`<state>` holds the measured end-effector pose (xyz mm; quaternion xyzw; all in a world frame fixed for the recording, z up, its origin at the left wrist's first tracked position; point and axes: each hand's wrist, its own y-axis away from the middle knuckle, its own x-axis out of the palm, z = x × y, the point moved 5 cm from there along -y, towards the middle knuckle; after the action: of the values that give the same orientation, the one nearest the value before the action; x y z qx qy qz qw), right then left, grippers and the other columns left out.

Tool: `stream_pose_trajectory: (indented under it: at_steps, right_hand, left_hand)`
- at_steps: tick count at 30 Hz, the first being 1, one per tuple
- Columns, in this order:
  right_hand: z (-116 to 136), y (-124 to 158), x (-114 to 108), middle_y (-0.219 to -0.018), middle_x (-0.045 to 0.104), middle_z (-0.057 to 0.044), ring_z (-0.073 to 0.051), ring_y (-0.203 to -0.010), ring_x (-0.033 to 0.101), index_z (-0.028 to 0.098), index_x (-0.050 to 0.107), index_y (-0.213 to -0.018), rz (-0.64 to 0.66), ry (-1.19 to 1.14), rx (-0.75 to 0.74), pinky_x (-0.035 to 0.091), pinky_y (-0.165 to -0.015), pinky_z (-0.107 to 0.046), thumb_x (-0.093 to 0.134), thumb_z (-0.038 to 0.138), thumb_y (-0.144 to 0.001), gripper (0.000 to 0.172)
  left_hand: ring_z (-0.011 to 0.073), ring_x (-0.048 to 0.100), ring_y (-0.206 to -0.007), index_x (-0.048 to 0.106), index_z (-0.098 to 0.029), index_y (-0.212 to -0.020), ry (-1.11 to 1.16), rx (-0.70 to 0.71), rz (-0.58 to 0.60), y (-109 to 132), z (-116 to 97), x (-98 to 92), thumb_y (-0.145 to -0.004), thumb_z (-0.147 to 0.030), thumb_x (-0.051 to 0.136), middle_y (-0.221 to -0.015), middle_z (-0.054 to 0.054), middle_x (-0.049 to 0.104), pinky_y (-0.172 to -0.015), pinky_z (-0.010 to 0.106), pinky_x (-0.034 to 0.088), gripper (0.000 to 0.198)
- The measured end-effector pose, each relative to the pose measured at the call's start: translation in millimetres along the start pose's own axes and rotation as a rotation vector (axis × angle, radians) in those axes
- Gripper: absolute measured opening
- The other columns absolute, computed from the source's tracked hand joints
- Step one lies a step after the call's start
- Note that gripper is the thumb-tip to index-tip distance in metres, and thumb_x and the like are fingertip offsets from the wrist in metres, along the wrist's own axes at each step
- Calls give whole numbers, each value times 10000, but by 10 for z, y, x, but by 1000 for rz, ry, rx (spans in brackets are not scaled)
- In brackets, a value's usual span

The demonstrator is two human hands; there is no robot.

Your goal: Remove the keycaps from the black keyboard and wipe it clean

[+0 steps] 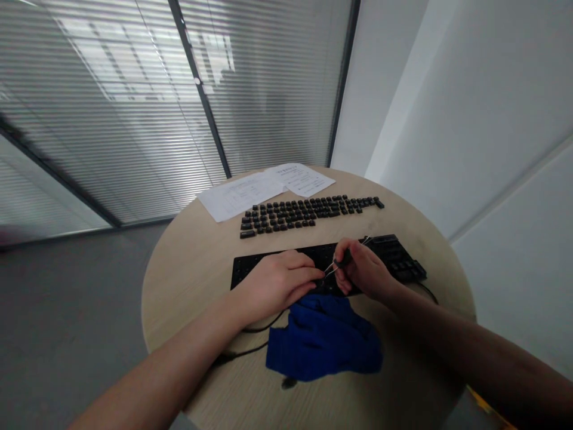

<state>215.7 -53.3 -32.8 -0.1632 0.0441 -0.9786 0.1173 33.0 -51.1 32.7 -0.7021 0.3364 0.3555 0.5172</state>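
Note:
A black keyboard [257, 263] lies across the round table, much of its left and middle stripped of keycaps, while keys [396, 257] still sit at its right end. My right hand [362, 269] is closed around a wire keycap puller [330, 269], its dark handle partly hidden by the fingers and its thin wires pointing down-left at the keyboard. My left hand [284, 278] lies over the keyboard's middle, fingers stretched out, fingertips touching or very near the wire ends. Whether a keycap is under those fingertips is hidden.
Loose black keycaps [290, 215] are laid out in rows behind the keyboard. Printed paper sheets [244, 194] lie at the table's far edge. In front of the keyboard is a crumpled blue cloth [324, 340], with a black cable [264, 327] to its left.

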Motion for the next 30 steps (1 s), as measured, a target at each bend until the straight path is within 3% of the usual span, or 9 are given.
stream_pose_trajectory:
  at_steps: [11, 20, 24, 28, 30]
  right_hand:
    - [-43, 26, 28, -518, 583, 49, -122, -343, 504, 214, 530, -802, -18, -28, 113, 422, -363, -235, 635, 791, -828, 587]
    - [-59, 40, -98, -448, 500, 44, -132, -344, 451, 228, 527, -725, -58, 24, 218, 358, -374, -248, 596, 785, -843, 574]
    - [54, 55, -151, -464, 486, 14, -144, -388, 439, 220, 573, -683, -34, 126, 109, 355, -404, -278, 502, 680, -936, 530]
    - [259, 60, -165, -656, 645, -54, -200, -606, 642, 203, 675, -764, -105, 249, -51, 528, -588, -336, 535, 574, -945, 435]
    - [297, 54, -150, -722, 670, -51, -202, -649, 666, 205, 695, -868, -120, 183, -64, 553, -618, -347, 579, 484, -917, 306]
  left_hand:
    - [181, 674, -937, 693, -176, -1089, 75, -31, 68, 11, -24, 14, -1051, -252, 524, -1022, 61, 704, -830, 296, 558, 189]
    - [187, 682, -954, 691, -161, -1099, 135, -120, -73, 77, 92, -109, -1032, -237, 561, -1039, 86, 704, -851, 318, 581, 165]
    - [190, 684, -921, 698, -175, -1095, 92, -158, -152, 94, 152, -158, -1032, -242, 569, -1016, 82, 716, -817, 335, 587, 159]
    - [186, 683, -901, 700, -169, -1097, 45, -121, -189, 85, 109, -162, -1032, -241, 571, -993, 80, 714, -792, 324, 585, 162]
    - [184, 682, -903, 700, -168, -1102, 15, -78, -192, 76, 66, -151, -1033, -229, 566, -991, 76, 716, -793, 316, 583, 162]
